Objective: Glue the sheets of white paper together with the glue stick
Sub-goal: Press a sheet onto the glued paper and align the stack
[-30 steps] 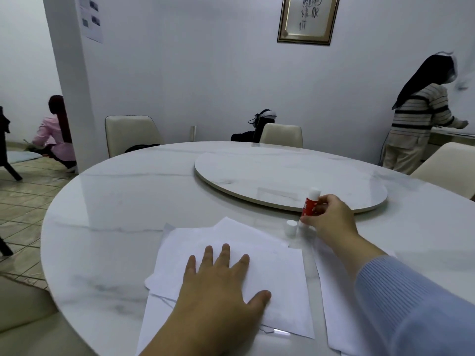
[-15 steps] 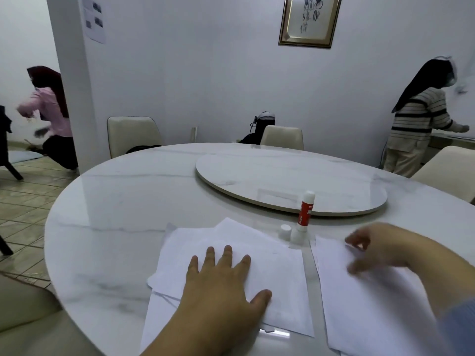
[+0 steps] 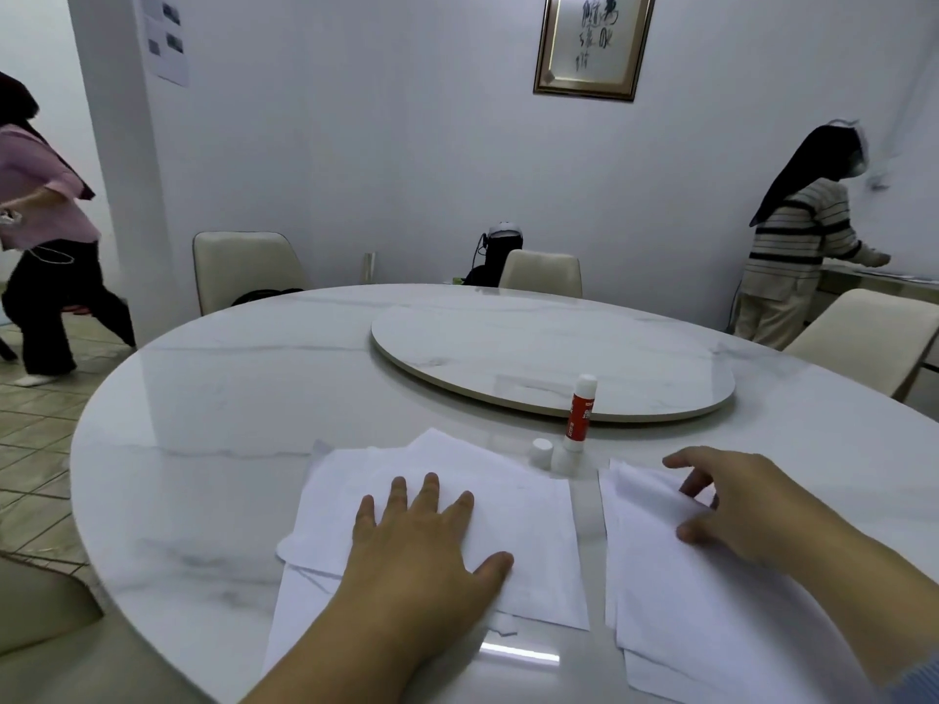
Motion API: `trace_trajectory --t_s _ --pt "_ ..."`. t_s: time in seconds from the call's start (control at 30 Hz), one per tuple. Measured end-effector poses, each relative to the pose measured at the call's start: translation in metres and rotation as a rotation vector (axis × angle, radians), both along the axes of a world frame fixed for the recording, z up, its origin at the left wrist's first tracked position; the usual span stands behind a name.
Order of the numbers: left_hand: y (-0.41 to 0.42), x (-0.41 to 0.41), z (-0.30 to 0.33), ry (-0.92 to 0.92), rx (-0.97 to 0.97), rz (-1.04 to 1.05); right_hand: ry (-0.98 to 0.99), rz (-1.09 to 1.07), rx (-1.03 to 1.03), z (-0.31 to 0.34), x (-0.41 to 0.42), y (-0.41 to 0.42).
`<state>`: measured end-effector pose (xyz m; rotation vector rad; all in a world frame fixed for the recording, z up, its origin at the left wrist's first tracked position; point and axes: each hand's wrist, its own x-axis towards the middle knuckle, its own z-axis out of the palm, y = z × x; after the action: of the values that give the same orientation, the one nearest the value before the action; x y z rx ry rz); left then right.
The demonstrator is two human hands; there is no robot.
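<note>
Pressing flat on the left stack of white paper (image 3: 437,525), the left hand (image 3: 421,546) has its fingers spread and straight, pinning the sheets to the table (image 3: 228,424). The right hand (image 3: 737,505) rests on the separate right stack (image 3: 676,591), fingers loosely curved toward its far edge; whether they pinch a top sheet I cannot tell from this angle. The glue stick (image 3: 581,411) stands upright, long axis vertical, uncapped, just beyond the gap between the two stacks, with its cap (image 3: 541,452) beside it. It lies ahead and to the left of the right hand, which is nearer to it, so that hand seems best placed to lift a sheet across.
</note>
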<state>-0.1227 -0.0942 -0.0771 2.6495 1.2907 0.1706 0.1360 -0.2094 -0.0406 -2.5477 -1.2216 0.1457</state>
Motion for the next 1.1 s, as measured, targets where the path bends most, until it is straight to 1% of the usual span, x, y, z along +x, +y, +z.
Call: trace_trajectory --t_s 0.17,0.27,0.33,0.4,0.47,0.5,0.57,0.7,0.73,0.8,0.9,0.97,1.0,1.07,1.1 --pt "0.0 0.0 0.001 -0.014 0.006 -0.002 -0.004 0.082 0.052 0.003 0.008 -0.008" --pt "-0.001 -0.001 0.002 -0.038 0.019 -0.002 0.006 0.141 0.172 0.012 0.009 -0.017" --pt "-0.002 0.0 0.003 -0.088 0.017 -0.011 0.015 0.15 0.201 0.021 0.007 -0.023" --pt "-0.004 -0.001 0.007 -0.224 -0.013 -0.033 0.021 0.144 0.225 0.033 0.005 -0.03" --pt "-0.009 -0.003 0.013 -0.441 -0.113 -0.077 0.034 0.148 0.316 0.047 0.003 -0.039" --pt "-0.013 -0.004 0.018 -0.56 -0.172 -0.114 0.048 0.154 0.394 0.055 0.002 -0.044" --pt "-0.025 -0.005 0.032 -0.734 -0.296 -0.206 0.167 0.173 0.586 0.07 -0.005 -0.052" --pt "-0.052 0.003 0.055 -0.855 -0.702 -0.381 0.424 0.261 0.911 0.092 -0.024 -0.059" --pt "-0.057 0.006 0.058 -0.897 -0.76 -0.434 0.488 0.296 0.956 0.096 -0.03 -0.059" --pt "-0.065 0.012 0.061 -0.998 -0.815 -0.498 0.613 0.323 1.034 0.101 -0.044 -0.057" --pt "-0.068 0.018 0.062 -1.167 -0.907 -0.513 0.74 0.267 1.173 0.099 -0.059 -0.055" --pt "-0.067 0.018 0.065 -1.319 -0.971 -0.531 0.841 0.296 1.222 0.095 -0.061 -0.055" --pt "-0.066 0.016 0.068 -1.383 -0.957 -0.531 0.915 0.347 1.221 0.09 -0.061 -0.055" --pt "-0.059 0.009 0.08 -1.49 -0.897 -0.517 1.08 0.525 1.111 0.079 -0.064 -0.054" --pt "-0.054 0.004 0.088 -1.531 -0.875 -0.507 1.216 0.658 1.036 0.072 -0.067 -0.052"
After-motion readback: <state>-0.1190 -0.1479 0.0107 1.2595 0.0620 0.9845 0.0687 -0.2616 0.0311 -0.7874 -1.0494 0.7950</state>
